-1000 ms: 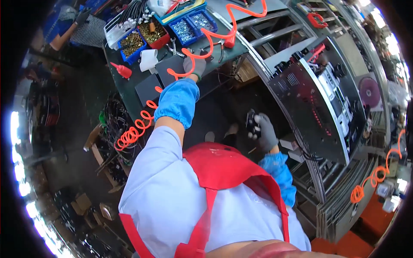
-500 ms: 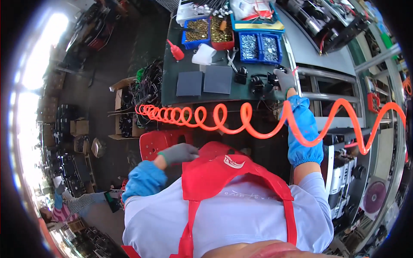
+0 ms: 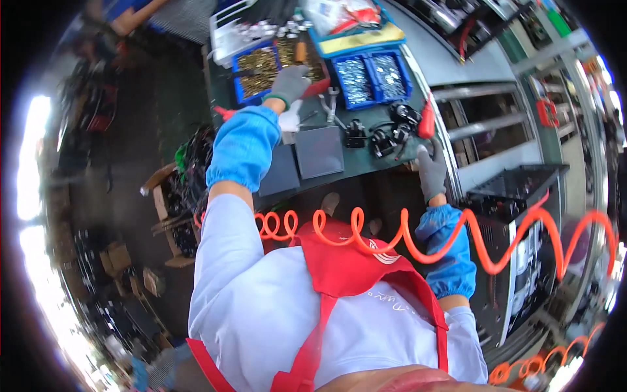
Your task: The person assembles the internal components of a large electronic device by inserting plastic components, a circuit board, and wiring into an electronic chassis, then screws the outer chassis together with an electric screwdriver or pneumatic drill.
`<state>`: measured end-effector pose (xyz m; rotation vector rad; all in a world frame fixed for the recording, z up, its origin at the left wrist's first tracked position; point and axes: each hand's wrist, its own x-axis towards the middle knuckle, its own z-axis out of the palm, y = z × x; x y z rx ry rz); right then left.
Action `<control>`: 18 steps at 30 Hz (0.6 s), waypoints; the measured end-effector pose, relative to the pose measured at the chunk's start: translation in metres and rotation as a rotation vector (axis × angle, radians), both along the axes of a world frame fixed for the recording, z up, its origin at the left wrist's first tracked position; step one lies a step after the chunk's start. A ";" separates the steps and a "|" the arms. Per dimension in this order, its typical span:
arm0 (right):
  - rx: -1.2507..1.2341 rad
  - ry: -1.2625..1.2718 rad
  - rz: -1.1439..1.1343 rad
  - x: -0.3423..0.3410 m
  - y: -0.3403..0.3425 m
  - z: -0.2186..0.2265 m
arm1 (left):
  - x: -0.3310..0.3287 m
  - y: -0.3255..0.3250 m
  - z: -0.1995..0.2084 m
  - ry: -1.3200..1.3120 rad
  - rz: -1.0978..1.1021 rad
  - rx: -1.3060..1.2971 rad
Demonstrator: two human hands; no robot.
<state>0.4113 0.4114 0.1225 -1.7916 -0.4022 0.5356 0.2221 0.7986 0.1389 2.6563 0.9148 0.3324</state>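
My left hand (image 3: 289, 83), in a grey glove, reaches over the red bin (image 3: 320, 87) of small brass-coloured parts. Its fingers are bunched together; whatever they pinch is hidden. Beside it a blue bin (image 3: 243, 99) holds more brass-coloured parts, with an orange-handled tool (image 3: 300, 52) behind the hand. My right hand (image 3: 431, 171), gloved too, is at the table's front right edge, fingers apart and nothing visible in them. Just beyond it is a red tapered thing (image 3: 426, 119). Black parts with cables (image 3: 392, 134) lie to its left.
A coiled orange hose (image 3: 418, 255) stretches across in front of me. On the green table are dark flat plates (image 3: 319, 152), wrenches (image 3: 332, 104) and a blue two-part bin (image 3: 372, 103) of silver parts. A metal frame (image 3: 477, 91) stands at right.
My left hand has risen from beside my body to the red bin. My right hand has drawn back from the black parts to the table edge. The view has shifted.
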 end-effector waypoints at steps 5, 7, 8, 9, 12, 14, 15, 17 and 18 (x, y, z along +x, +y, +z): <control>-0.043 0.142 -0.217 -0.058 -0.089 0.024 | 0.050 0.054 -0.035 0.563 0.028 0.010; -0.052 0.240 -0.315 -0.083 -0.134 0.018 | 0.059 0.061 -0.024 0.590 0.010 0.036; -0.080 0.282 -0.386 -0.096 -0.156 0.007 | 0.066 0.065 -0.028 0.547 -0.038 0.054; -0.179 0.277 -0.430 -0.111 -0.176 -0.008 | 0.079 0.063 -0.026 0.483 -0.101 0.003; -0.246 0.417 -0.553 -0.145 -0.193 -0.013 | 0.063 0.106 -0.068 0.398 -0.180 0.089; -0.308 0.365 -0.597 -0.162 -0.198 -0.014 | 0.065 0.096 -0.065 0.589 -0.180 0.078; -0.280 0.355 -0.682 -0.167 -0.193 -0.007 | 0.049 0.099 -0.058 0.525 -0.175 0.052; -0.387 0.363 -0.636 -0.175 -0.194 0.011 | 0.051 0.112 -0.076 0.474 -0.223 0.066; -0.367 0.354 -0.731 -0.181 -0.203 0.005 | 0.057 0.112 -0.085 0.450 -0.272 0.088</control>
